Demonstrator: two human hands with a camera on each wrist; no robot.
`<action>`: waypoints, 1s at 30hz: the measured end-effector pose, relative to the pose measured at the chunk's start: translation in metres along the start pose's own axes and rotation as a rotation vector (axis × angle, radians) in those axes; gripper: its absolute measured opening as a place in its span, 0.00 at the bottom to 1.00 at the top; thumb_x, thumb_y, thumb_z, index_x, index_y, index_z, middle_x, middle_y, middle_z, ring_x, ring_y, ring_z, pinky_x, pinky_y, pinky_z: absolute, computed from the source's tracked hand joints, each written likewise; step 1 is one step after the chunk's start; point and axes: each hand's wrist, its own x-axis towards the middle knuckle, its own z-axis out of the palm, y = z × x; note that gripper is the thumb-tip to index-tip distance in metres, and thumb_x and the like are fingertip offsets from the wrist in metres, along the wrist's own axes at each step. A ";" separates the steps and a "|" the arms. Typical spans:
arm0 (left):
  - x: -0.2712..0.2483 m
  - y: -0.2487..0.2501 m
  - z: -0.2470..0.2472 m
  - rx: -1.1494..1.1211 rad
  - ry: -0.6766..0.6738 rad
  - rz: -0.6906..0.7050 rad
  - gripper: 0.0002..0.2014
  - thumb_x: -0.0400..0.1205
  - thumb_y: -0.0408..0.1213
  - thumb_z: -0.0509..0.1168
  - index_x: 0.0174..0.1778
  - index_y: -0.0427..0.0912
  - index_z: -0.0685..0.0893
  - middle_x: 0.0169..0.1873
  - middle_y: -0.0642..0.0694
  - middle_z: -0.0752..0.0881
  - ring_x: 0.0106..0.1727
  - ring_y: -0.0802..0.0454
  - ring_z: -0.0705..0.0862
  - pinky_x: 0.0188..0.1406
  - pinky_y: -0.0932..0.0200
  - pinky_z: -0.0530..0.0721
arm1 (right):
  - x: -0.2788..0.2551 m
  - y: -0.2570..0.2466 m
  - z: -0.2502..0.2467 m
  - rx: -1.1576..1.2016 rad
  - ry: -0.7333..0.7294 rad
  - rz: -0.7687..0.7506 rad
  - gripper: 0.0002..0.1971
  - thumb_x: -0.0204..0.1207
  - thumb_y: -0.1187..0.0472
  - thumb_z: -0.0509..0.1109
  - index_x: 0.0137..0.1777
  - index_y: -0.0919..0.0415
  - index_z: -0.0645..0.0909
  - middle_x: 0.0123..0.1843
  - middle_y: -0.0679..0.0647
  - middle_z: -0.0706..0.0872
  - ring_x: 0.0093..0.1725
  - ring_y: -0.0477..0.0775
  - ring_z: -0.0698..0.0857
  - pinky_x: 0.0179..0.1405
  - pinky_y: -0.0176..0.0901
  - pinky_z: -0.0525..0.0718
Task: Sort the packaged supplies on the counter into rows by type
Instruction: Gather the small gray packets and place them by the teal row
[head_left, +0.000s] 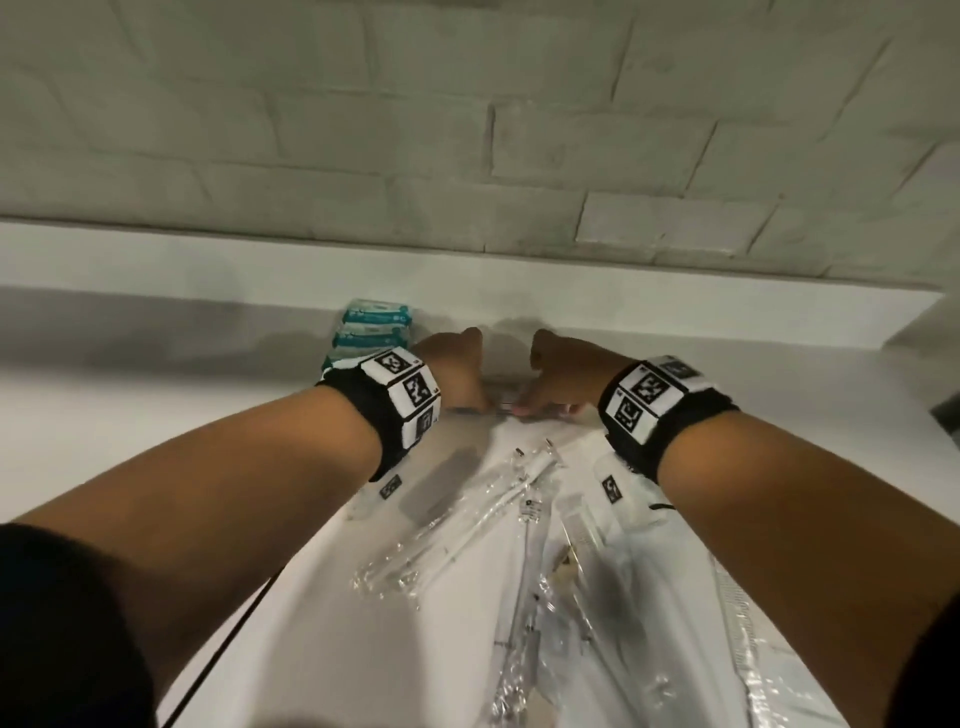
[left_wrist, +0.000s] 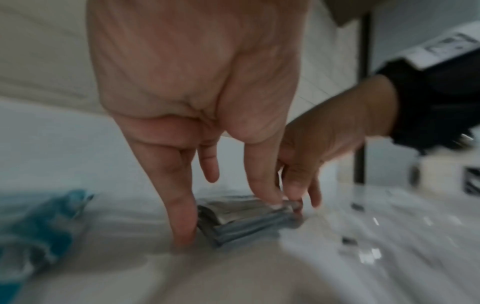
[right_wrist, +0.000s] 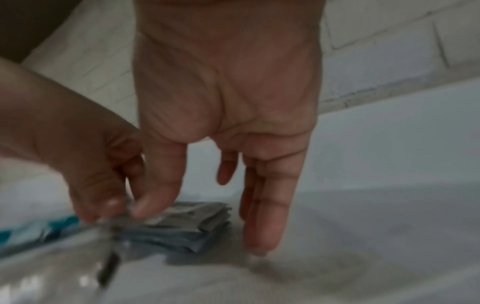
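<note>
The left hand (left_wrist: 197, 82) and right hand (right_wrist: 228, 92), fingers extended downward, bracket a small stack of grey packets (left_wrist: 241, 218) from either side with thumbs pinching its top, on the white counter (head_left: 130, 415), teal packets (head_left: 371, 332) at ten o'clock, clear-wrapped supplies (head_left: 467, 519) at six.

Supply room: white counter (head_left: 130, 415), painted block wall (head_left: 467, 130)
</note>
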 end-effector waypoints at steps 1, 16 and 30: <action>-0.003 0.001 0.002 0.060 -0.005 0.022 0.33 0.71 0.47 0.77 0.66 0.38 0.70 0.54 0.42 0.83 0.54 0.43 0.84 0.42 0.56 0.77 | -0.003 -0.001 0.001 -0.126 -0.008 -0.035 0.34 0.64 0.52 0.82 0.64 0.59 0.68 0.52 0.53 0.81 0.41 0.52 0.81 0.37 0.46 0.81; 0.033 -0.005 0.005 0.112 0.164 -0.099 0.16 0.82 0.25 0.55 0.66 0.31 0.71 0.60 0.32 0.82 0.63 0.35 0.82 0.58 0.47 0.78 | 0.044 -0.006 0.005 -0.423 0.150 -0.104 0.18 0.78 0.66 0.64 0.68 0.62 0.74 0.64 0.61 0.82 0.62 0.63 0.82 0.53 0.49 0.80; 0.082 -0.024 -0.003 -0.037 0.224 -0.151 0.19 0.85 0.29 0.53 0.73 0.31 0.68 0.69 0.32 0.77 0.70 0.36 0.77 0.68 0.48 0.74 | 0.080 -0.002 -0.018 -0.155 0.183 -0.177 0.27 0.74 0.56 0.72 0.73 0.40 0.75 0.72 0.51 0.77 0.70 0.55 0.78 0.69 0.45 0.73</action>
